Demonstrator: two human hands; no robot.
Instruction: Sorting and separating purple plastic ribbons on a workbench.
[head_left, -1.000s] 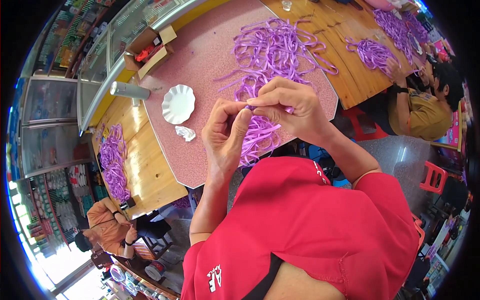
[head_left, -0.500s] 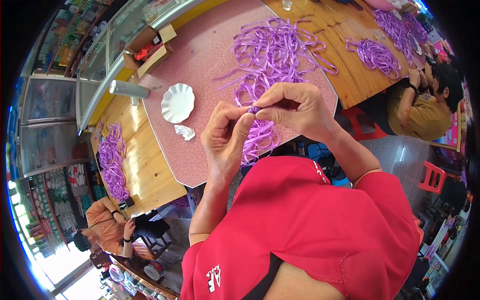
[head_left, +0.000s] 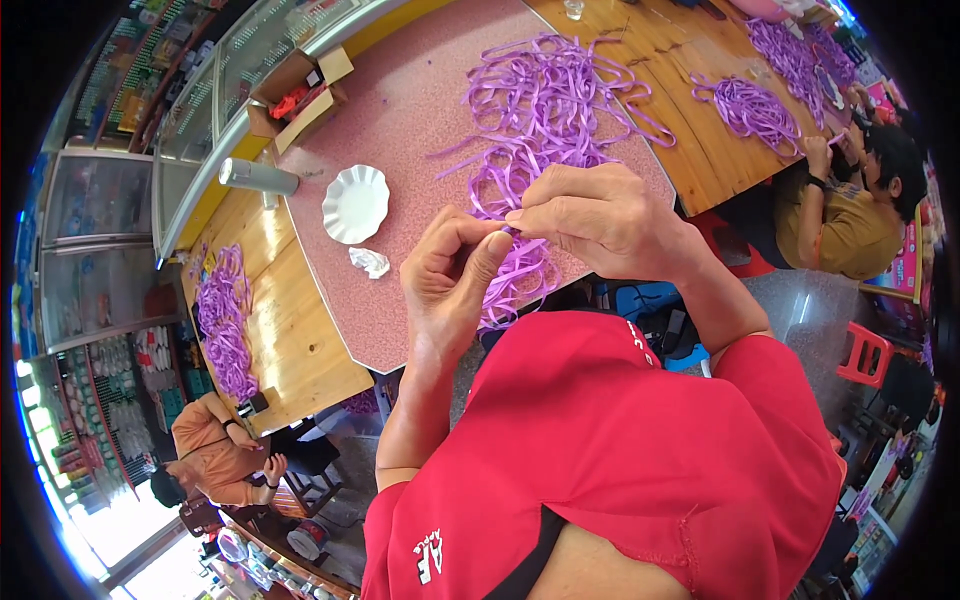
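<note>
My left hand (head_left: 455, 275) and my right hand (head_left: 600, 215) meet above the near edge of a pink speckled table (head_left: 400, 130). Both pinch a thin purple strip (head_left: 515, 260) between thumb and fingertips, which touch each other. The strip runs down from my fingers into a big loose pile of purple strips (head_left: 545, 110) spread over the table behind my hands. My red shirt (head_left: 620, 450) fills the lower part of the view.
A white scalloped plate (head_left: 355, 203) and a crumpled white tissue (head_left: 370, 262) lie left of my hands. A metal cylinder (head_left: 258, 176) and an open cardboard box (head_left: 298, 90) sit farther left. Wooden tables with more purple strips flank mine; a seated person (head_left: 855, 215) right, another (head_left: 215, 455) lower left.
My hands have stayed together on the strip, shifting slightly toward me. The purple bit seen between the fingertips earlier is now mostly covered by my fingers.
</note>
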